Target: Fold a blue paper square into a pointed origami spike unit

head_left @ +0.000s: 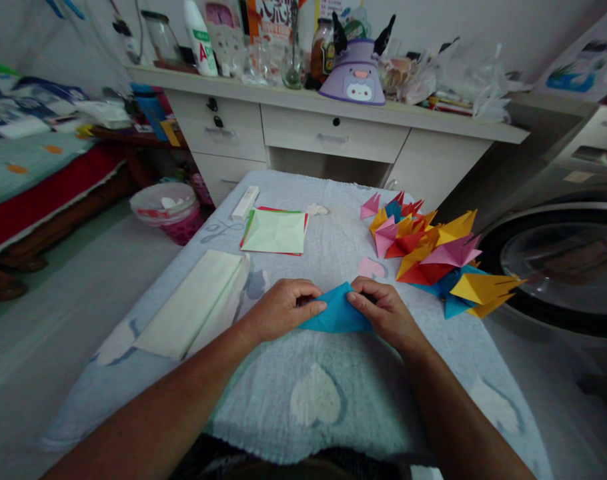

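A blue sheet of folded paper [337, 311] lies on the towel-covered table [333, 373] in front of me. My left hand [282, 309] pinches its left edge with curled fingers. My right hand [383, 311] presses and pinches its right edge. Both hands rest on the cloth, with the paper's peak standing up between them.
A pile of folded paper shapes [433, 257] in pink, orange, yellow and blue lies at the right. A stack of flat coloured sheets [276, 232] sits farther back, a white tube [245, 203] beside it. A long pale folded cloth [196, 303] lies at left. A desk [328, 130] stands behind.
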Demonstrator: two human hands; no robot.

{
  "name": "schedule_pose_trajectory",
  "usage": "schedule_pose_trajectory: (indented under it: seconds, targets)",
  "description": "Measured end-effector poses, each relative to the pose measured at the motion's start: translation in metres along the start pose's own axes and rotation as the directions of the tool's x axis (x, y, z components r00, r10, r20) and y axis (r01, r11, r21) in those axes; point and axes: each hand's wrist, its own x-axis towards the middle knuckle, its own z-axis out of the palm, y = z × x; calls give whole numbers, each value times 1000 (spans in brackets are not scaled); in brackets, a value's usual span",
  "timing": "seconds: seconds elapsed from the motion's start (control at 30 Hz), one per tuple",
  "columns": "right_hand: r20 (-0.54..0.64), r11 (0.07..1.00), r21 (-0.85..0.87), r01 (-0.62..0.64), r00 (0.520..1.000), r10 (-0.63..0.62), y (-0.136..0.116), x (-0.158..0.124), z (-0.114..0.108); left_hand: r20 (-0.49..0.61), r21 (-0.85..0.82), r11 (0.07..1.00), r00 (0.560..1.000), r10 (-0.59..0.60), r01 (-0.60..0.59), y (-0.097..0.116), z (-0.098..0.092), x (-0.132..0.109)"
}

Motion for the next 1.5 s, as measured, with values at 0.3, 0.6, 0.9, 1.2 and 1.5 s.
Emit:
schedule_pose_trajectory:
  seconds: [0.3, 0.6, 0.9, 1.2, 1.5]
  targets:
    - [-6, 1000, -9, -10, 1000, 10, -2, 0, 1, 7, 8, 1000, 1000, -18, 18, 0, 0, 0]
    - [-48, 997, -69, -43, 998, 40, 2, -1, 4, -2, 88, 996, 999, -34, 34, 0, 1, 0]
    - [-86, 964, -265, 4, 996, -28, 7, 3, 12, -72, 258, 964, 996, -50, 67, 0, 3, 2]
    - [31, 981, -187, -56, 998, 63, 27, 3, 2, -202, 286, 953, 979, -38, 96, -7, -1, 4]
    - [-110, 905, -415, -91, 993, 49, 25, 7, 2, -245, 545, 811, 965, -91, 215, -8, 5, 9]
